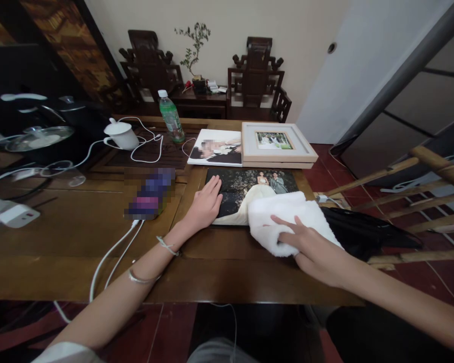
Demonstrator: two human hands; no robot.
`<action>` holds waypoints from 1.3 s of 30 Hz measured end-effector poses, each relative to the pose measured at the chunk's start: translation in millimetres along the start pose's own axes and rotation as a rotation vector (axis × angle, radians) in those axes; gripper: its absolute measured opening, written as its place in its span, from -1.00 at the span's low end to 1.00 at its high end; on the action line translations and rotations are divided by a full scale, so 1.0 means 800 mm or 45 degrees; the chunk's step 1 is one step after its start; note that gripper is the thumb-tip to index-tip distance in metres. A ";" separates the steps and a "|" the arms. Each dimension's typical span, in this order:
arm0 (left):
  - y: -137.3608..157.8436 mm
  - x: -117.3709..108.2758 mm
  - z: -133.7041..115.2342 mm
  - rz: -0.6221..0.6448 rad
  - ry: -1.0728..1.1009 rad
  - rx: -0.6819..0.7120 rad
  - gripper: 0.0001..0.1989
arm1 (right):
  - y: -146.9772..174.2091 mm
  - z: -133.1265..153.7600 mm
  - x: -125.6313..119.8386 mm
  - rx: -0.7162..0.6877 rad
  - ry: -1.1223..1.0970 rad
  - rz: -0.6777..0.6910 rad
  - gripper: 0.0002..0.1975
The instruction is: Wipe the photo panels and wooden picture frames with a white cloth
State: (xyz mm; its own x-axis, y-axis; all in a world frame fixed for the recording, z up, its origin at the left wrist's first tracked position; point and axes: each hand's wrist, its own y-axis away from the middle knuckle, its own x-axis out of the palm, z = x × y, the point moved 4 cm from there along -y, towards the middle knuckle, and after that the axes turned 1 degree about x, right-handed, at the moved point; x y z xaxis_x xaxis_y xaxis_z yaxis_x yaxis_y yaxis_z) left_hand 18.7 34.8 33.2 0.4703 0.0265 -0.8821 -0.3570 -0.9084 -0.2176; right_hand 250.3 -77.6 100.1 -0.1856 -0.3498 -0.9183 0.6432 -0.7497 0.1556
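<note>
The photo (245,194) lies flat on the table (219,277), your left hand (207,201) resting flat on its left edge, and your right hand (306,246), well apart, is curled on the cloth (280,205) over its lower right part. The wiping looks under way, not finished, but I cannot tell which bits are clean.

It's dim in here; the fluffy white cloth (282,204) shows bright, the brown wooden table (215,272) shines dully, edges stretch, blocky pixels veil the blue-purple phone (150,194).
</note>
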 end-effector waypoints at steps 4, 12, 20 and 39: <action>0.000 0.000 0.000 0.008 -0.007 -0.008 -0.48 | -0.042 -0.012 -0.021 -0.059 0.061 -0.081 -0.42; -0.001 -0.002 0.000 0.027 -0.003 -0.017 -0.49 | -0.147 -0.058 -0.059 -0.080 0.122 -0.201 -0.53; -0.002 -0.003 -0.001 0.032 0.002 -0.017 -0.49 | -0.153 -0.055 -0.061 -0.030 0.137 -0.217 -0.51; -0.001 -0.001 -0.001 0.030 0.001 -0.031 -0.48 | -0.083 0.009 -0.024 -0.070 0.079 -0.082 -0.46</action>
State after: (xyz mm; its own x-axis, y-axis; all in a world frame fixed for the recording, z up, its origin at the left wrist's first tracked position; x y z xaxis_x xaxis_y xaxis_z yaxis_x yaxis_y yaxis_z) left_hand 19.3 34.9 34.8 0.4629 0.0045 -0.8864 -0.3479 -0.9188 -0.1864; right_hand 205.5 -25.0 110.1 -0.1830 -0.2650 -0.9467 0.6715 -0.7370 0.0765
